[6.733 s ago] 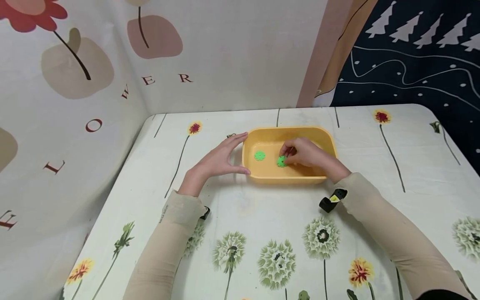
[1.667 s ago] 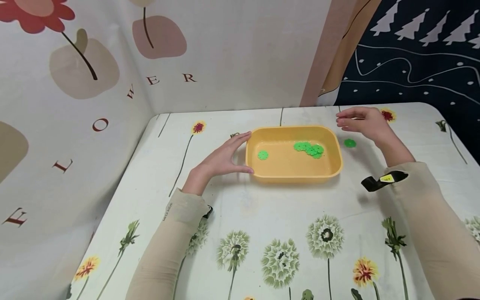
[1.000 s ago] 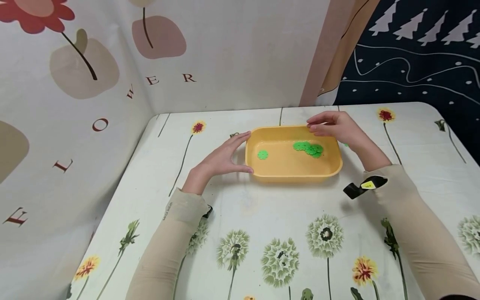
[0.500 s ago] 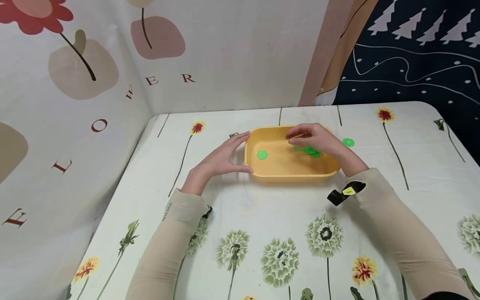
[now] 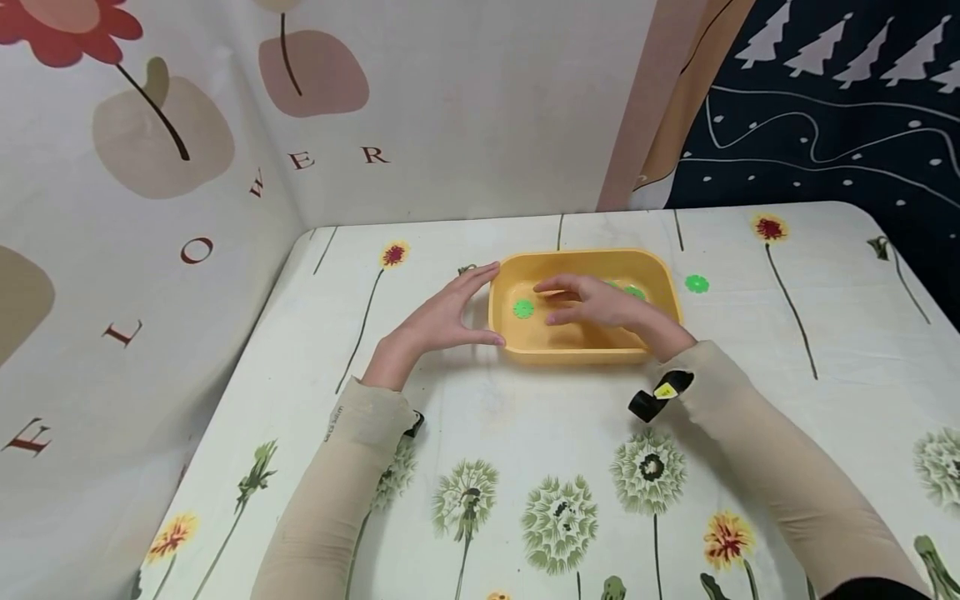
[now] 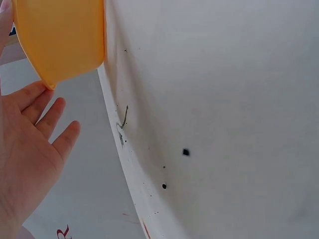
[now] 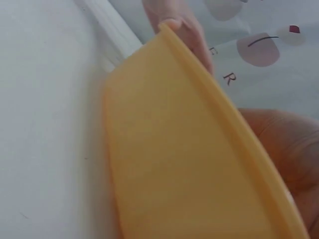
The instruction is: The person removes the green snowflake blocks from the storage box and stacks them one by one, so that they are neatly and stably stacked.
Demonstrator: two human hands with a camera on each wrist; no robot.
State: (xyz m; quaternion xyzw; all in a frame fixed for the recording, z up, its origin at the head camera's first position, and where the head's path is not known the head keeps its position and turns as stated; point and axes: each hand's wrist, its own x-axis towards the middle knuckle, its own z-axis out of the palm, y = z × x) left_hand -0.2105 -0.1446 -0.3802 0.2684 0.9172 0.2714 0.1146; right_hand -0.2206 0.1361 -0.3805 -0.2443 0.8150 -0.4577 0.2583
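A yellow tray (image 5: 585,357) stands on the table. My left hand (image 5: 437,321) spans its left end, thumb at the near corner and straight fingertips touching the far corner. In the left wrist view, the fingers (image 6: 36,102) are spread against the tray's rim. My right hand (image 5: 592,302) hovers inside the tray, thumb and fingers parted with nothing seen between them. Left of its fingertips lies one green notched disc (image 5: 523,309). Behind the right hand, parts of several green discs (image 5: 635,292) show; the rest are covered. In the right wrist view, the tray wall hides its fingers.
Another green disc (image 5: 697,284) lies on the table to the right of the tray. A white flower-print cloth (image 5: 525,433) covers the table. Printed fabric walls (image 5: 465,125) rise behind and at the left.
My right hand has moved left from beyond the tray's right side into the tray, towards the single disc. Earlier it held a disc inside the tray. The left hand stays put.
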